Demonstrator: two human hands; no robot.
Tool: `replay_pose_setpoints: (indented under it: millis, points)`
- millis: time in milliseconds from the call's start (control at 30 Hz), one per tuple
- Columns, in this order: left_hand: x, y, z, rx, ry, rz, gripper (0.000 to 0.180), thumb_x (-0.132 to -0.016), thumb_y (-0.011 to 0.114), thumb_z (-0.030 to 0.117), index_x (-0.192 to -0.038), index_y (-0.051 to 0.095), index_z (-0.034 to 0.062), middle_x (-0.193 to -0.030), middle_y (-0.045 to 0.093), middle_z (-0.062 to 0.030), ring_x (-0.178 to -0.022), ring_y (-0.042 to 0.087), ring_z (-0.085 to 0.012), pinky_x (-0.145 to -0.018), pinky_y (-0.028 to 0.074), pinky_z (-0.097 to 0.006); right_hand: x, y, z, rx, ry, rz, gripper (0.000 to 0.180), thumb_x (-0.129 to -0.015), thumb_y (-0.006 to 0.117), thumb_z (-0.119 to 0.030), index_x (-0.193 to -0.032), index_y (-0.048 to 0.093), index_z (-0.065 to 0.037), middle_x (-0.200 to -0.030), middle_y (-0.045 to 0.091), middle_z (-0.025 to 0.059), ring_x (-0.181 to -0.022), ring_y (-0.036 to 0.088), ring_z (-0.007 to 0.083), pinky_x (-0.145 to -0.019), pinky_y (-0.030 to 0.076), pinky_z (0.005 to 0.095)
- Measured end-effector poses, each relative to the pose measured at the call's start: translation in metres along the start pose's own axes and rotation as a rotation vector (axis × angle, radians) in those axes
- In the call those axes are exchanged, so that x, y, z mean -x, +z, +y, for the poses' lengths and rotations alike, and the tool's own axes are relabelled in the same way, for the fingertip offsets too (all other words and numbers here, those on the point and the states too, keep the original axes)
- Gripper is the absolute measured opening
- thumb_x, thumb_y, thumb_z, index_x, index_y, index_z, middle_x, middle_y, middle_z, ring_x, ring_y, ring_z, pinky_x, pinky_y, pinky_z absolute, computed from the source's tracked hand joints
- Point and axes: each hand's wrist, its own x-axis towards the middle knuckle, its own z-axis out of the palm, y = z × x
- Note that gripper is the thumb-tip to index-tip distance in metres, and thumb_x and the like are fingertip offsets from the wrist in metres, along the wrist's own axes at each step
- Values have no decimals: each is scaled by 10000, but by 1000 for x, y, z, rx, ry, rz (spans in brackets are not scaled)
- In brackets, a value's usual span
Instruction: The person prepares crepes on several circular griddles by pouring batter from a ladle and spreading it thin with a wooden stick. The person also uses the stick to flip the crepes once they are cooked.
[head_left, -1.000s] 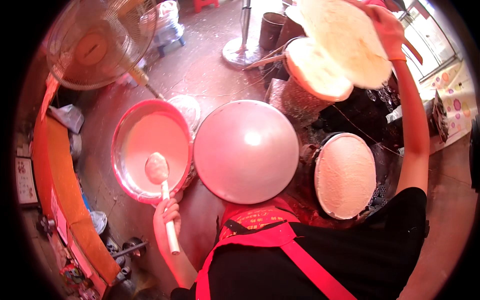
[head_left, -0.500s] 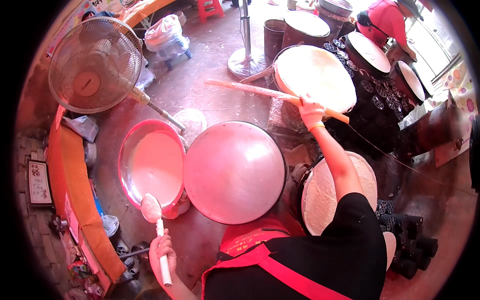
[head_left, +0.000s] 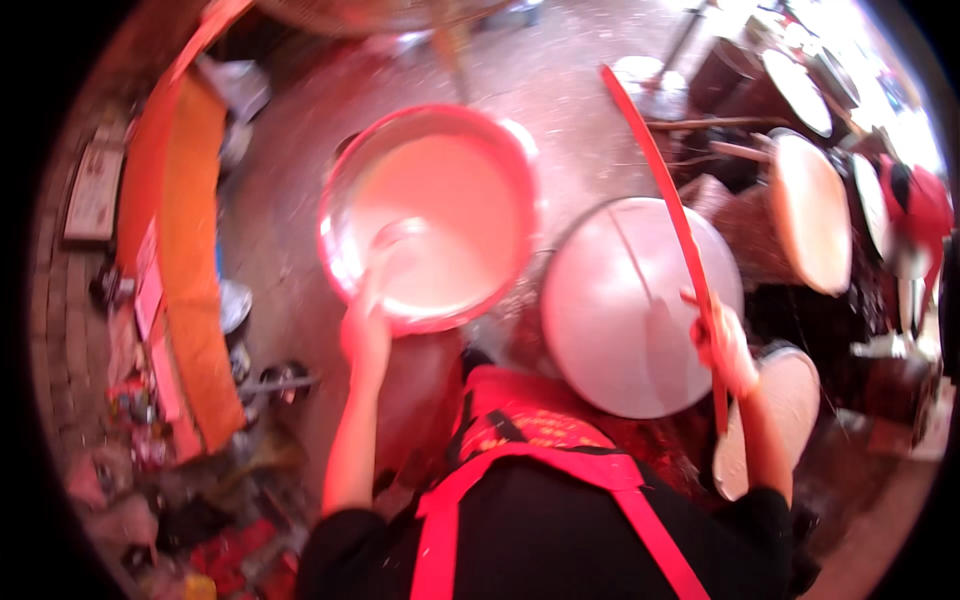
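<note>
My left hand (head_left: 368, 330), blurred by motion, is closed round the handle of a ladle (head_left: 398, 235). The ladle's bowl is down in the pale batter (head_left: 450, 190) that partly fills a wide red-rimmed basin (head_left: 530, 175). My right hand (head_left: 728, 350) grips a long flat wooden stick (head_left: 655, 160) near its lower part. The stick slants up and away over a round grey griddle (head_left: 610, 300), whose surface is bare and carries the stick's shadow. To the right of my forearm lies a second griddle covered with pale batter (head_left: 780, 420).
Farther right, more round griddles stand, one with a pale sheet (head_left: 812, 210) on it. A co-worker in red (head_left: 920, 205) is at the right edge. On the left runs an orange-covered bench (head_left: 185, 270). A fan (head_left: 380, 15) is cut off at the top.
My view has swung left. My left hand has brought the ladle from beside the basin into the batter. The stick in my right hand has come from the far griddle to above the grey one.
</note>
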Motion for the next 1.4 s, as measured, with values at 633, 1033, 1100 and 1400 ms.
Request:
replay_pose_setpoints:
  millis: [633,1033,1100,1400]
  points:
    - [-142,77,-73,1797,-757,-597,136,-917,541,110,-982,426,81,-731,389,18,-571,411,-53,-495,421,-197,-100,369,76,773,-403,-18,619,-939,459,-110,-1496,197,-173,-689,579,251,-614,600,414,-555,470,494]
    - [15,-31,168,1538,-227,-804,249,-965,523,268,-1032,437,44,-714,389,14,-564,388,-50,-462,357,-172,59,253,28,576,-752,79,615,-908,497,-66,-1474,295,-196,-800,590,242,-703,618,406,-628,473,491]
    - [43,-65,222,1203,-48,-587,261,-986,496,234,-1071,430,-4,-702,368,22,-520,364,-29,-427,321,-149,65,237,12,553,-864,128,600,-896,505,-51,-1458,343,-184,-807,595,224,-709,626,387,-643,483,476]
    - [-52,-125,233,682,-554,-679,287,-1003,460,282,-951,427,2,-666,396,11,-474,382,-34,-379,339,-164,50,248,-12,418,-1084,364,561,-893,494,-16,-1434,383,-109,-887,617,176,-768,639,317,-688,508,388]
